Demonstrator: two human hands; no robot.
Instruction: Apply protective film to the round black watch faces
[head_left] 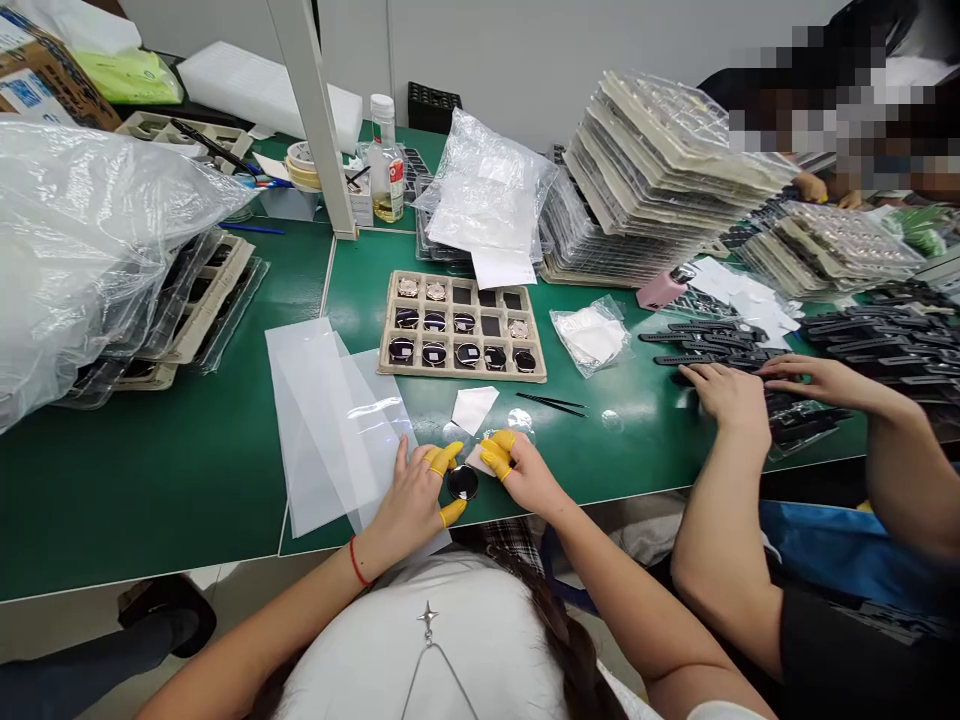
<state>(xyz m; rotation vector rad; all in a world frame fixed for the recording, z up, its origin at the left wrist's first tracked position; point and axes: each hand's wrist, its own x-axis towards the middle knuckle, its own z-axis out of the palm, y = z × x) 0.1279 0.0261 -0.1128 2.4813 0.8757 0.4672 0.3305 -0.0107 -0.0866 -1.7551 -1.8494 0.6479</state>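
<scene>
My left hand (411, 497), in yellow finger cots, grips a round black watch face (463, 483) by its rim between thumb and fingers, near the table's front edge. Pinched in my right hand (521, 470), which also wears yellow finger cots, is a small white wipe (481, 460), close beside the disc's upper right. Another folded white wipe (475, 408) lies just beyond my hands. Black tweezers (553, 404) rest to the right of it. Farther back stands a beige compartment tray (463, 376) with several round dark watch faces and a few gold-coloured round parts.
Translucent sheets (315, 430) lie left of my hands. A plastic packet of white wipes (592, 335) is right of the tray. Tall stacked trays (637, 190), a bottle (386, 170) and a pink container (664, 288) stand behind. A co-worker's hands (731, 395) handle black straps (705, 340) at right.
</scene>
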